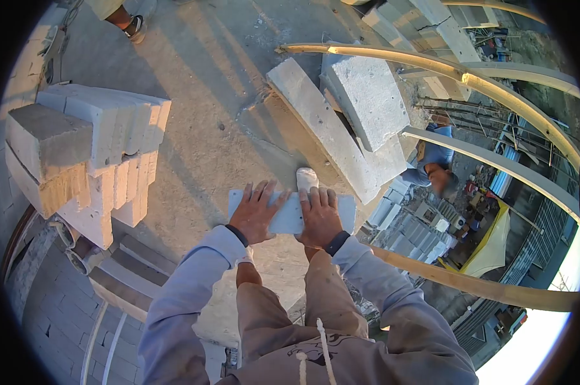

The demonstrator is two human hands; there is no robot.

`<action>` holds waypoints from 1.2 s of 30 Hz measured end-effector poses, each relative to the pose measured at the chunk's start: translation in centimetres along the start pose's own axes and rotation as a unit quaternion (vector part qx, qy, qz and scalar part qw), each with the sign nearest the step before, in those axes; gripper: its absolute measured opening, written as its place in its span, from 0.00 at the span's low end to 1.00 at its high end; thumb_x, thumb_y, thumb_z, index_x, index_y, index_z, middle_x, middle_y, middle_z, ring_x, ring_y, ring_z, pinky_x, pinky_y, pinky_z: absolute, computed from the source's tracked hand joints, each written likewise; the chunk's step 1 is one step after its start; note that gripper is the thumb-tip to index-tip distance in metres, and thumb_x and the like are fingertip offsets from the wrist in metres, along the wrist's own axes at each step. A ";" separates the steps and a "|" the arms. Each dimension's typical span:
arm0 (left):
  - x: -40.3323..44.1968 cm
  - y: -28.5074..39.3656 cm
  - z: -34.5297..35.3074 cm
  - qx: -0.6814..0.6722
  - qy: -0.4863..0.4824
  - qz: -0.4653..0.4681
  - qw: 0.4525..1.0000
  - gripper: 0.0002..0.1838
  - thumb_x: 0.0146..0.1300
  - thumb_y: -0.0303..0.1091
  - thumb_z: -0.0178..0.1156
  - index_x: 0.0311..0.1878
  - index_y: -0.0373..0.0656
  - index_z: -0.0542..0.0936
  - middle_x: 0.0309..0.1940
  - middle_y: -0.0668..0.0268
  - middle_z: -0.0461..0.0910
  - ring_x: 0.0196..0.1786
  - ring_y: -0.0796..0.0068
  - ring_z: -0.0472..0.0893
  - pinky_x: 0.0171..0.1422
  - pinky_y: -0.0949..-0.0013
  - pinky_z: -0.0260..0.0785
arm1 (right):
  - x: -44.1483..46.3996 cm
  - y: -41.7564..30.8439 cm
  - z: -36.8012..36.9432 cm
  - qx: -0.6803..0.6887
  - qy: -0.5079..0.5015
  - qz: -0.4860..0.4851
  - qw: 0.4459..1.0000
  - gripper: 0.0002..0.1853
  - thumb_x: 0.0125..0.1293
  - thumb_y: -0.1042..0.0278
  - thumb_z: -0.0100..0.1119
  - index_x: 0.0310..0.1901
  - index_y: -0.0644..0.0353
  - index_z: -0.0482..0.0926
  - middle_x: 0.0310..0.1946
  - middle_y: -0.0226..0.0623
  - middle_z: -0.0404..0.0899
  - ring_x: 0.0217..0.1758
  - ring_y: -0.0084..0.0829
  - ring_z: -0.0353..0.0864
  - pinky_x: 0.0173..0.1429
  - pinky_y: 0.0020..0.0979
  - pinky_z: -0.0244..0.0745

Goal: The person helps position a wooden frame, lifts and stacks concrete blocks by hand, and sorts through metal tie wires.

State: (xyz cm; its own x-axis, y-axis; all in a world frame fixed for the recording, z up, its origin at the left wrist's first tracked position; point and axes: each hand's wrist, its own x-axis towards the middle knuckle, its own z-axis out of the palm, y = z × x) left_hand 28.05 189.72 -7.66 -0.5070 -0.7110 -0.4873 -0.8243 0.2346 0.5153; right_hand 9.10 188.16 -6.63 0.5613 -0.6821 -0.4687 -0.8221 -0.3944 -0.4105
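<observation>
In the middle of the view, a pale grey concrete block (286, 217) lies crosswise in front of my legs. My left hand (258, 208) is on its left part, fingers reaching over the far edge. On the right part is my right hand (320, 215), its fingers also over the far edge. Both hands grip the block from above, and their undersides are hidden. The toe of a white shoe (307, 178) shows just beyond the block. I cannot tell whether the block is resting on something below.
Stacked blocks (100, 138) stand at left. Ahead right, a long slab (325, 125) and a thick block (367, 96) lie by the edge. Curved-looking poles (495, 83) cross the right side. A person (434, 163) is lower down there. Another person's foot (136, 29) is at upper left.
</observation>
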 end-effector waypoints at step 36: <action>-23.0 4.3 14.8 -0.301 0.043 -0.716 0.628 0.59 0.31 0.54 0.67 0.66 0.47 0.45 0.48 0.49 0.63 0.51 0.50 0.66 0.54 0.52 0.58 | 14.8 6.2 5.7 -0.075 0.061 0.064 0.993 0.59 0.35 0.58 0.69 0.63 0.61 0.35 0.50 0.62 0.58 0.54 0.56 0.60 0.57 0.46 0.59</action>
State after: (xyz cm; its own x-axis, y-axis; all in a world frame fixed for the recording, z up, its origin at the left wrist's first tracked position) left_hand 32.42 216.90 -4.72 0.6826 0.0532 -0.7289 -0.1612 -0.9618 -0.2212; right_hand 12.88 179.16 -20.60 0.4422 -0.7990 -0.4074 -0.8965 -0.3800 -0.2279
